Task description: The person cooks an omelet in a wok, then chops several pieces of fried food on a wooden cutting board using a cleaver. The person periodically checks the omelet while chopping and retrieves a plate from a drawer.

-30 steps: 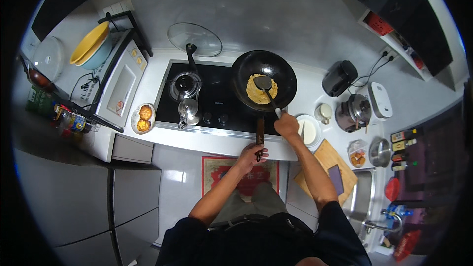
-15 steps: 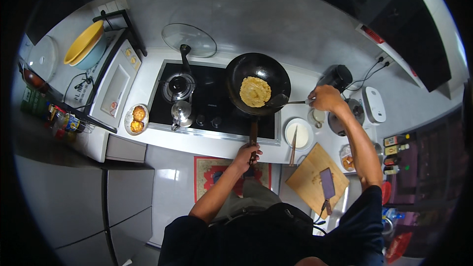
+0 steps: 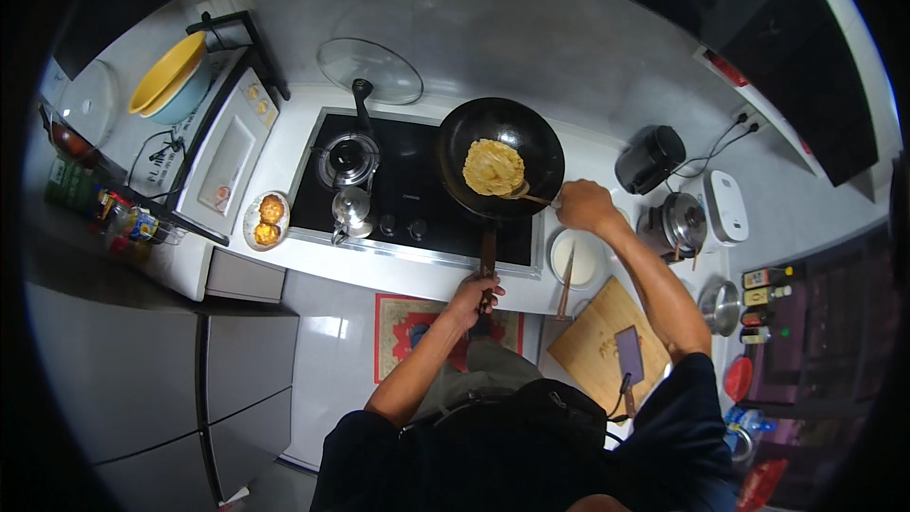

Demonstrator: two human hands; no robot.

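A dark wok (image 3: 545,152) sits on the right side of the black cooktop (image 3: 409,166). Inside it lies a round, yellow-brown pancake (image 3: 494,167). My left hand (image 3: 474,298) is wrapped round the wok's long handle (image 3: 488,254), near its end. From the right, my right hand (image 3: 588,205) grips a spatula (image 3: 539,199) by its handle. The spatula's blade meets the pancake's lower right edge, and whether it reaches underneath is hard to see.
Right of the cooktop is a bowl of pale batter (image 3: 586,264) with chopsticks (image 3: 566,289) resting across it. A cleaver (image 3: 628,354) lies on the cutting board (image 3: 588,330). To the left are a plate of browned cakes (image 3: 266,221), a kettle (image 3: 352,210) and a glass lid (image 3: 379,71).
My right hand has moved left with the spatula, bringing its blade from beside the pancake to its lower right edge. My left hand keeps its grip on the wok handle.
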